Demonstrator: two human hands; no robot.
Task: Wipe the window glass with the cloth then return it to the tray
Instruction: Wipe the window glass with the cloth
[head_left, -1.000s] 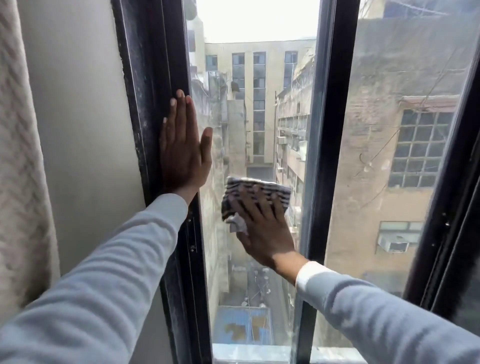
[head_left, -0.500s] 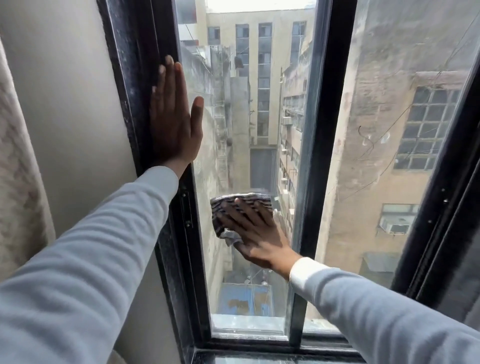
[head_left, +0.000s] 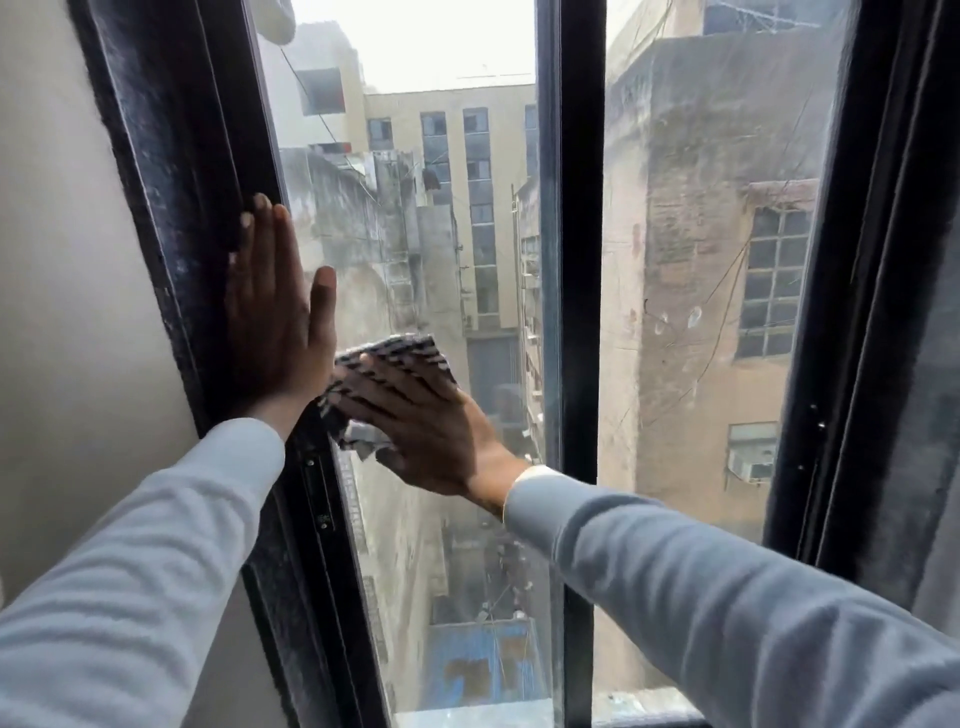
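Note:
A black-and-white checked cloth (head_left: 402, 353) is pressed flat against the left pane of the window glass (head_left: 415, 234), low and near its left edge. My right hand (head_left: 421, 421) lies spread on top of the cloth, fingers pointing up and left, covering most of it. My left hand (head_left: 272, 322) rests flat and empty on the black left frame (head_left: 171, 208), palm on the frame and thumb over the glass, right beside the cloth. The tray is out of view.
A black centre mullion (head_left: 571, 260) divides the left pane from the right pane (head_left: 701, 312), which shows smudges. A dark frame (head_left: 883, 312) bounds the right side. A pale wall (head_left: 62, 260) runs along the left. Buildings and an alley show through the glass.
My right hand has slid the cloth to the left across the pane until it sits next to my left hand. The view has tilted back upward; my left hand stays on the frame.

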